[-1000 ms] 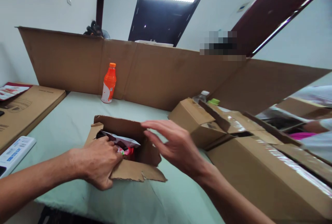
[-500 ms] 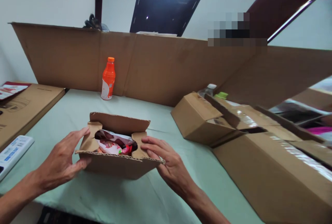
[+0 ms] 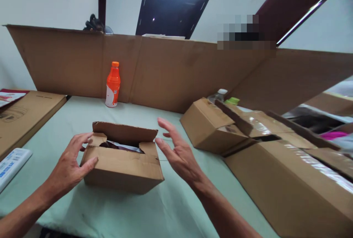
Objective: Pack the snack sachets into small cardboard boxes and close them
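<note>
Hands flanking a small cardboard box (image 3: pixel 122 164) on the green table (image 3: pixel 143 212).

Left hand (image 3: pixel 70 164) rests spread against its left end; right hand (image 3: pixel 176 153) hovers unclenched just beside its right end. Box lies long axis between them, flaps upward, partly folded.

A table covered in a pale green cloth (image 3: pixel 82 120) carries a small brown cardboard box (image 3: pixel 123 159) lying between the left hand (image 3: pixel 70 164) and right hand (image 3: pixel 176 151). Beyond the left hand stands an orange plastic bottle (image 3: pixel 113 84). Right of the right hand lie larger taped cardboard boxes (image 3: pixel 248 146). Left of the left hand lies a flat white packet (image 3: pixel 11 164).
</note>
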`<state>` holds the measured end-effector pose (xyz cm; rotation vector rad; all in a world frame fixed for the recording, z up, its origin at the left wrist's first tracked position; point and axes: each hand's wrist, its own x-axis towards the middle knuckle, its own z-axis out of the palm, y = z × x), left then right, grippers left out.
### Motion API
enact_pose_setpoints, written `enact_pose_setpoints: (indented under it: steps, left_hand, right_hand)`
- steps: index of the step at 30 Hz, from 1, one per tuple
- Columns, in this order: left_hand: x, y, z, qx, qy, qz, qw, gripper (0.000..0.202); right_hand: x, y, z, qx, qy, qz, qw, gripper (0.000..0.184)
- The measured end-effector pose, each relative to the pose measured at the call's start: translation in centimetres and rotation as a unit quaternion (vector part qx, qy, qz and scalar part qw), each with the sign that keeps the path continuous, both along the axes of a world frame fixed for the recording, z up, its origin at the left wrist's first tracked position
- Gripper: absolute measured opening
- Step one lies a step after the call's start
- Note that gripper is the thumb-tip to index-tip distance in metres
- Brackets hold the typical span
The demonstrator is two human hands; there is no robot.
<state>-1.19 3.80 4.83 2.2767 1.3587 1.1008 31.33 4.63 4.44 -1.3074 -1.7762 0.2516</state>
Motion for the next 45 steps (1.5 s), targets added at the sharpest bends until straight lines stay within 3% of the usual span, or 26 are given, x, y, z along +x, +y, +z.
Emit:
enact_pose_setpoints:
  steps: [3,6,11,14,18,30,34,39,45]
  left_hand:
    - [0.2,0.1,-0.8,0.005,-0.004,0.01,1.0,0.059]
    - [0.3,0.2,-1.6,-0.003,0.001,-0.002,1.0,0.051]
    - [0.6,0.4,-2.3,-0.054,-0.017,-0.019,0.998,0.04]
    - [0.7,0.6,-2.4,-0.048,-0.022,-0.022,0.998,0.039]
    - [0.8,0.8,-2.6,-0.015,-0.009,-0.019,1.0,0.038]
    - [0.0,1.4,-3.1,0.016,0.023,-0.011,1.0,0.041]
    - [0.5,1.1,-3.1,0.01,-0.001,-0.007,1.0,0.038]
    - [4.0,0.4,-3.0,-0.015,-0.003,-0.074,0.997,0.039]
    - [13.4,2.5,-2.2,-0.097,0.021,-0.237,0.966,0.045]
  right_hand:
    - [-0.7,-0.4,-1.0,-0.026,-0.04,0.071,0.996,0.041]
    - [-0.4,-2.0,-2.2,0.008,-0.085,0.121,0.989,0.043]
    - [1.1,-3.8,-2.4,-0.002,-0.168,0.19,0.967,0.075]
    - [1.3,-3.7,-2.1,-0.005,-0.203,0.194,0.96,0.085]
    - [1.1,-3.2,-2.0,-0.009,-0.219,0.193,0.957,0.072]
    - [0.6,-1.0,-2.6,0.009,-0.172,0.226,0.959,0.077]
    - [0.8,-1.9,-2.7,0.039,-0.149,0.217,0.964,0.074]
    - [3.3,-7.0,-3.8,0.083,-0.143,0.144,0.976,0.071]
    - [8.9,-13.6,-4.7,0.097,-0.186,-0.022,0.977,0.059]
